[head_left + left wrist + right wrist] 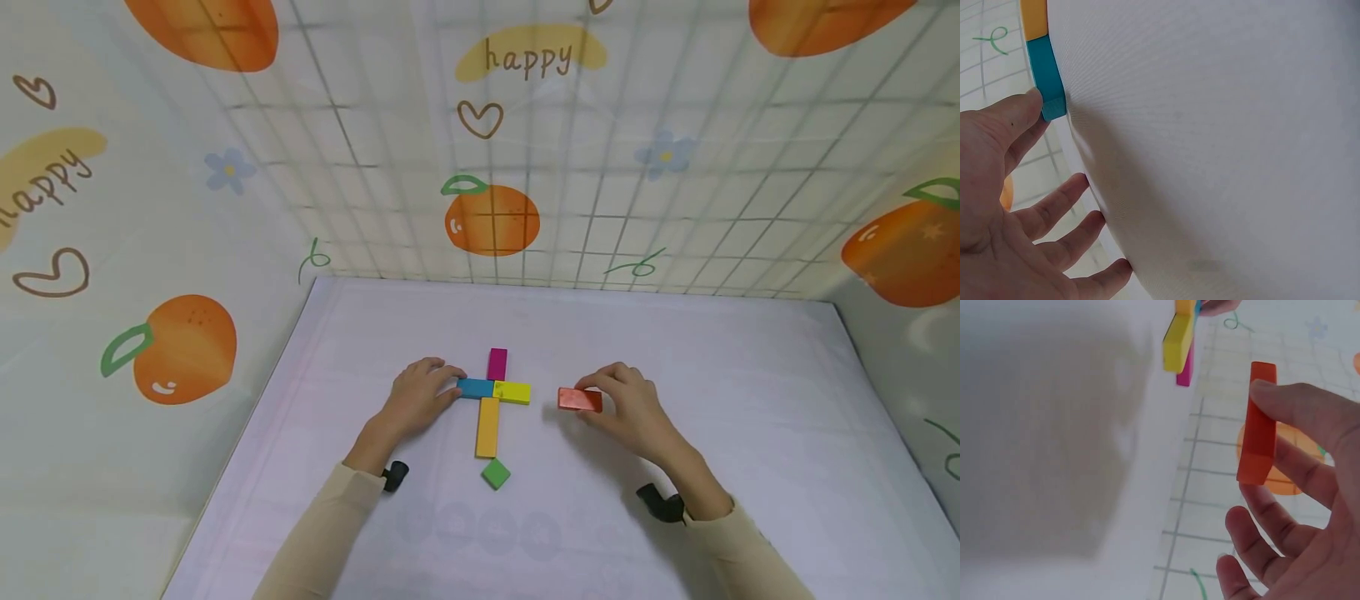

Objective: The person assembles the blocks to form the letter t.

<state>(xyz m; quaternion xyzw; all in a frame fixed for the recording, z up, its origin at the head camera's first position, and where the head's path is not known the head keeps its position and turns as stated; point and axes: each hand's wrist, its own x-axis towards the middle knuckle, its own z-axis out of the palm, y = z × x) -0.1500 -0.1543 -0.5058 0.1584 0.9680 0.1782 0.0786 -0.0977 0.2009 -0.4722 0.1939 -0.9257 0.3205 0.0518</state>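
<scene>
My left hand (417, 397) pinches the outer end of a blue block (476, 388) between thumb and forefinger. In the left wrist view the other fingertips (1125, 265) rest on the table. My right hand (628, 410) holds a red block (580, 399) by its long sides, raised above the table, as its shadow shows. At the blue block's inner end lies a yellow block (514, 393). A magenta block (497, 364) stretches away behind them, and an orange-yellow block (487, 427) runs toward me in front. A green block (496, 473), turned like a diamond, lies at its near end.
The white tabletop (757, 417) meets a printed cloth wall (375, 200) at the back, with more cloth on both sides. Black wrist mounts (662, 503) stick out below both forearms. Faint round marks (495, 532) show on the table near the front.
</scene>
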